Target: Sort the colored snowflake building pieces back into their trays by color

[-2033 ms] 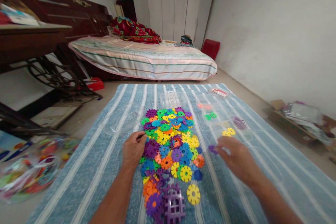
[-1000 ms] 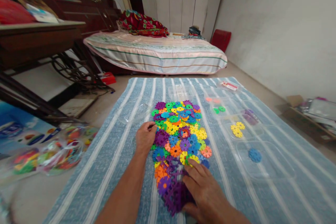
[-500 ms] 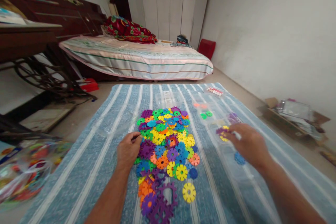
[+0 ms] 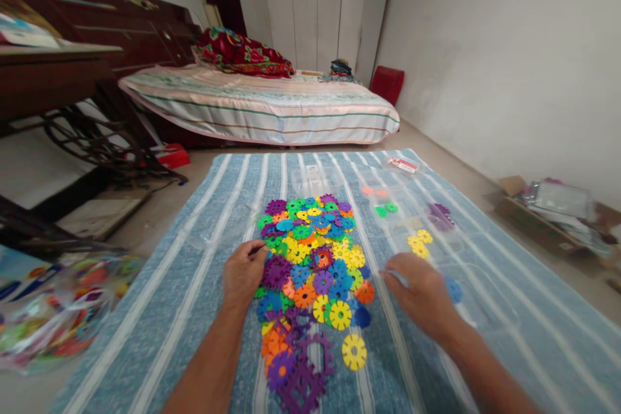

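A pile of colourful notched plastic discs (image 4: 310, 252) covers the middle of the cloth, with purple square pieces (image 4: 303, 381) at its near end. At the pile's left edge, my left hand (image 4: 245, 272) is closed, thumb and forefinger together; whatever it may hold cannot be made out. My right hand (image 4: 420, 291) hovers just right of the pile, fingers bent with thumb and forefinger apart, and no piece shows in it. Beyond it, clear plastic trays hold yellow discs (image 4: 420, 244), green discs (image 4: 387, 209), orange discs (image 4: 374, 192), purple pieces (image 4: 440, 215) and a blue disc (image 4: 454, 290).
A blue striped cloth (image 4: 160, 310) covers the work surface. Near its far edge lie a clear container (image 4: 317, 176) and a red-and-white box (image 4: 403, 165). Bags of toys (image 4: 63, 310) rest at left, a cardboard box (image 4: 548, 220) at right. A bed (image 4: 262, 113) stands beyond.
My right hand has moved left and nearer, from above the tray with the yellow discs towards the pile. The purple piece at its fingertips no longer shows there. My left hand stays by the pile.
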Motion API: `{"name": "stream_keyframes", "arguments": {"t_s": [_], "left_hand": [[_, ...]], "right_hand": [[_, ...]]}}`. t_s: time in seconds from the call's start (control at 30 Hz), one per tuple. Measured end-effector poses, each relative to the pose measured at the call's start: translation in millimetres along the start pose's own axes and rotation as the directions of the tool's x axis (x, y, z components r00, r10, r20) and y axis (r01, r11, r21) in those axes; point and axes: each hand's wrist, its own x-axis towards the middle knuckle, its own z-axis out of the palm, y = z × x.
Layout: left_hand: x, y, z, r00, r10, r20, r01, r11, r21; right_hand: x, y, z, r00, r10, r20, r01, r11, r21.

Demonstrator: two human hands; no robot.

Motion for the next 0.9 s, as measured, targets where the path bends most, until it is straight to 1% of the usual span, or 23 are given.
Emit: {"name": "stream_keyframes", "arguments": {"t_s": [0.1,0.17,0.3,0.4,0.47,0.5,0.57,0.67,0.77,0.83,0.9], "left_hand": [[-3,0,1,1.000,0.015,0.001,-0.015,1.000,-0.014],[-4,0,3,1.000,0.014,0.005,-0.014,0.999,-0.032],[-6,-2,5,1.000,0.020,-0.001,-0.020,0.998,-0.054],[-6,-2,6,0.999,0.038,-0.008,-0.038,0.997,-0.065],[-6,-3,6,0.999,0.044,-0.008,-0.044,0.997,-0.067],[-6,-3,6,0.999,0.044,-0.006,-0.044,0.997,-0.066],[-6,-2,6,0.999,0.038,-0.001,-0.038,0.997,-0.060],[-4,-2,4,1.000,0.030,0.002,-0.030,0.999,-0.040],[-2,-1,2,1.000,0.030,0.005,-0.030,0.999,-0.013],[0,-1,1,1.000,0.025,0.004,-0.025,1.000,-0.005],[1,0,0,1.000,0.015,0.001,-0.015,1.000,0.002]], "right_hand": [[-15,-44,15,0.986,-0.126,0.111,0.102,0.974,0.200],[-25,-66,22,0.974,-0.175,0.143,0.133,0.955,0.265],[-41,-97,34,0.949,-0.218,0.228,0.151,0.949,0.276],[-48,-112,41,0.909,-0.239,0.341,0.158,0.956,0.248],[-51,-118,46,0.889,-0.252,0.383,0.171,0.957,0.233],[-54,-120,49,0.887,-0.258,0.382,0.180,0.957,0.228],[-58,-121,56,0.910,-0.256,0.326,0.190,0.956,0.222],[-64,-117,68,0.952,-0.261,0.161,0.218,0.946,0.241],[-67,-111,78,0.953,-0.303,0.018,0.288,0.922,0.260],[-65,-107,77,0.954,-0.299,-0.013,0.291,0.918,0.271],[-59,-100,65,0.971,-0.237,0.017,0.220,0.922,0.320]]}}
